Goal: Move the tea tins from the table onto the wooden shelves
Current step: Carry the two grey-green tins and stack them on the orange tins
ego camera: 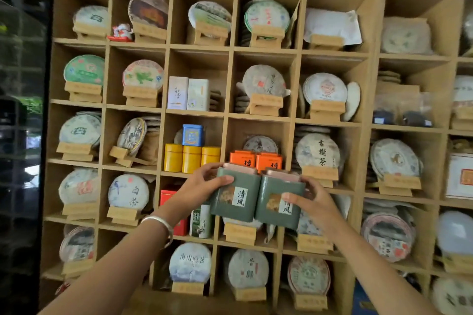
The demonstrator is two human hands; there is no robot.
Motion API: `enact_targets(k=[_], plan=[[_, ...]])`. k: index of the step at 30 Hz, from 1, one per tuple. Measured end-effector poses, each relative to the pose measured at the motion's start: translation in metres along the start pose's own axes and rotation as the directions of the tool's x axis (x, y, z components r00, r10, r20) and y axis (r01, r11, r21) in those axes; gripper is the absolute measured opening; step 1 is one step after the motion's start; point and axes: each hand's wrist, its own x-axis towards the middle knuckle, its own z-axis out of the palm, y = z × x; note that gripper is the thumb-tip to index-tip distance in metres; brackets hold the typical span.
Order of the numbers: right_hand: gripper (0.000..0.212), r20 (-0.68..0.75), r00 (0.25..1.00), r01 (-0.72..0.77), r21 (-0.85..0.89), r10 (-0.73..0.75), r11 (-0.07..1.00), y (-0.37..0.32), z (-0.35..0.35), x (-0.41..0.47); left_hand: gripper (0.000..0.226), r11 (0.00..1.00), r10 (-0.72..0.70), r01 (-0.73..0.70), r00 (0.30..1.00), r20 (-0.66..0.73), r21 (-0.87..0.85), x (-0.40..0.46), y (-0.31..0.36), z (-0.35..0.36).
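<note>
The wooden shelves point(163, 107) are filling the whole frame, and in the lower middle the left hand point(202, 186) and right hand point(313, 202) are each gripping one green tea tin point(234, 195), pressed together, so one could be slipping and falling.

We read 清風 on each green tin's point(236, 194) white label. At three o'clock, a tea cake point(318, 151) says 古樹茶; at nine, another cake point(128, 192) says 白茶.
</note>
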Motion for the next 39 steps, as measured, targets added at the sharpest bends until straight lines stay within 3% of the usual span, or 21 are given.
enact_targets(k=[4,8,12,19,26,39], plan=[[0.081,-0.043,0.998,0.053,-0.011,-0.053,0.999,0.002,0.0,0.066,0.058,0.998,0.05,-0.049,0.998,-0.031,0.025,0.064,-0.008,-0.005],[0.05,-0.073,0.993,0.087,-0.049,-0.091,0.995,0.012,0.005,0.122,0.053,0.996,0.091,-0.092,0.993,-0.074,-0.014,0.123,-0.029,-0.013],[0.055,-0.162,0.978,0.123,-0.062,-0.132,0.99,0.024,0.011,0.174,0.055,0.987,0.15,-0.154,0.984,-0.092,-0.039,0.18,-0.046,-0.022],[0.061,-0.289,0.943,0.162,-0.028,-0.163,0.986,0.036,0.018,0.249,0.043,0.969,0.223,-0.221,0.975,0.011,-0.112,0.259,-0.05,-0.026],[0.059,-0.299,0.941,0.148,-0.061,-0.16,0.987,0.053,0.008,0.294,0.049,0.977,0.202,-0.198,0.978,0.046,-0.081,0.303,-0.077,-0.022],[0.062,-0.289,0.938,0.181,-0.062,-0.191,0.982,0.078,-0.009,0.335,0.061,0.977,0.205,-0.209,0.974,-0.098,-0.041,0.338,-0.104,0.005]])
